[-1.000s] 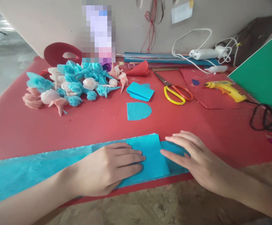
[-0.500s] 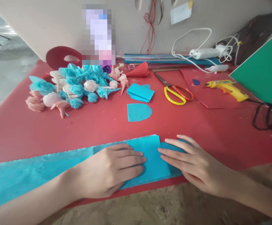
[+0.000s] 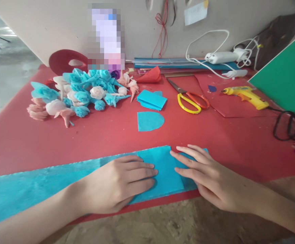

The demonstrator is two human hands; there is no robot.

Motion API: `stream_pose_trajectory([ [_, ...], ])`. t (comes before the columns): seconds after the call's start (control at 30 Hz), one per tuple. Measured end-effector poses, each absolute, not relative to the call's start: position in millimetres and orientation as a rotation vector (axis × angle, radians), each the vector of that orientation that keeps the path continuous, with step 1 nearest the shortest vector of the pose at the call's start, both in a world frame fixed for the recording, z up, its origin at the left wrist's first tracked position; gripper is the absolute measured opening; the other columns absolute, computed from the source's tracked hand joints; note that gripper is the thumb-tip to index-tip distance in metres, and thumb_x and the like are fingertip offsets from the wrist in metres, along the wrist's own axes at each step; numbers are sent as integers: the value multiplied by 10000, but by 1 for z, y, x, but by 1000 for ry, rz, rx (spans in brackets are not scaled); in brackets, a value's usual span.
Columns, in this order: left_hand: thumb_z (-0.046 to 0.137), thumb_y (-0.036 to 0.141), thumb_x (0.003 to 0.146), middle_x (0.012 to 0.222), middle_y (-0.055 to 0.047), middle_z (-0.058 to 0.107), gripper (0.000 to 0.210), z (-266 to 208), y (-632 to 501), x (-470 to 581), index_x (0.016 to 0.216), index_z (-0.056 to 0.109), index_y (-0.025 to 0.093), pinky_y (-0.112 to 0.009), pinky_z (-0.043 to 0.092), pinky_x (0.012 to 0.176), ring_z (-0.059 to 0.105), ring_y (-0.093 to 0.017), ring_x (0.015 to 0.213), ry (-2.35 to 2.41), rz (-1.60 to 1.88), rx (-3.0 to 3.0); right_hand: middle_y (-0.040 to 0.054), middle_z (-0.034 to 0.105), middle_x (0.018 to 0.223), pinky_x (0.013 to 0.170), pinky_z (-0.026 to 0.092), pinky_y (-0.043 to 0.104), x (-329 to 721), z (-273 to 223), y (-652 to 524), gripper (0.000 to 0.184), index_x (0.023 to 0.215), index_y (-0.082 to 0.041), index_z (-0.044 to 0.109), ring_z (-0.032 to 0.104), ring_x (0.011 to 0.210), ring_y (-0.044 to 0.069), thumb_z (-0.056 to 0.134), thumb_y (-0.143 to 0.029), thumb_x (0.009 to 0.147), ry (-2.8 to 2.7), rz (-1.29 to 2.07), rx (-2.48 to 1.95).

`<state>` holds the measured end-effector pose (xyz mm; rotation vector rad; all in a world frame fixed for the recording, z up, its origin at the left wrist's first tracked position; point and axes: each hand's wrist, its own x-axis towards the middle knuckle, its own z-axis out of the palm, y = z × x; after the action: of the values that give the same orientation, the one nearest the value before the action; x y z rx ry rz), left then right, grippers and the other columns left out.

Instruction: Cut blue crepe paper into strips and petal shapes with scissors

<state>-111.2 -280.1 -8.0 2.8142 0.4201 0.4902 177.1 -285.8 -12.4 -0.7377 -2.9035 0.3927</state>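
While the fingers (image 3: 141, 174) are outstretched, unclenched, the blue strip (image 3: 86, 167) runs left to right (angling slightly away).

Paper strip (image 3: 45, 176): along the table's (image 3: 106, 135) near edge, from the left past the middle
Left hand (image 3: 122, 183): on the strip
Right hand (image 3: 213, 179): at the strip's right end
Paper cutout (image 3: 151, 121): behind the strip, before the folded paper stack (image 3: 152, 100)
Paper roses (image 3: 98, 92): toward the far left corner, left of the stack
Scissors (image 3: 190, 102): right of the stack
Hot glue gun (image 3: 249, 97): right of the scissors, toward the right edge
Power strip (image 3: 220, 57): at the far edge, behind the glue gun
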Motion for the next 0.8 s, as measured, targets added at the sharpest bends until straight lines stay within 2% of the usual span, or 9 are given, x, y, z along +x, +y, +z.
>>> stream_pose_trajectory([
  [0.23,375,67,881,1144,-82,679,306,-9,-280,-111,1071,611,114,-356,490,912,632,-204,1048,413,503,2817,145,347,1484,1040,327,584,169,-6,-283,326,1066,-183,588,200,1393,305,434,-45,813,-2854,455,-873],
  [0.4,377,59,875,1157,-85,669,306,-11,-280,-112,1072,605,114,-361,476,926,616,-205,1060,418,485,2811,141,368,1471,1050,322,558,166,-4,-279,291,993,-184,610,220,1385,298,450,-47,792,-2844,463,-906],
  [0.47,372,56,875,1163,-84,662,312,-10,-280,-112,1080,600,114,-363,467,930,606,-205,1065,422,468,2803,121,381,1466,1063,300,554,167,-5,-277,328,1025,-190,608,223,1385,283,446,-34,786,-2833,434,-858],
  [0.6,355,59,879,1155,-78,652,346,-6,-280,-109,1142,576,104,-356,458,925,598,-205,1026,443,404,2775,81,456,1426,1115,200,527,172,-9,-273,515,1259,-157,503,230,1385,236,418,7,778,-2826,327,-682],
  [0.7,342,112,914,1095,-70,659,348,-3,-280,-103,1187,558,110,-352,484,862,598,-212,952,481,356,2801,49,517,1382,1135,143,491,175,-13,-270,500,1287,-142,483,236,1388,212,422,-24,805,-2897,355,-529],
  [0.8,328,170,957,999,-56,665,320,-2,-281,-94,1157,577,138,-349,506,766,594,-216,880,546,300,2887,40,522,1380,1131,151,490,176,-17,-268,456,1293,-159,478,239,1391,207,435,-75,847,-2936,370,-488],
])
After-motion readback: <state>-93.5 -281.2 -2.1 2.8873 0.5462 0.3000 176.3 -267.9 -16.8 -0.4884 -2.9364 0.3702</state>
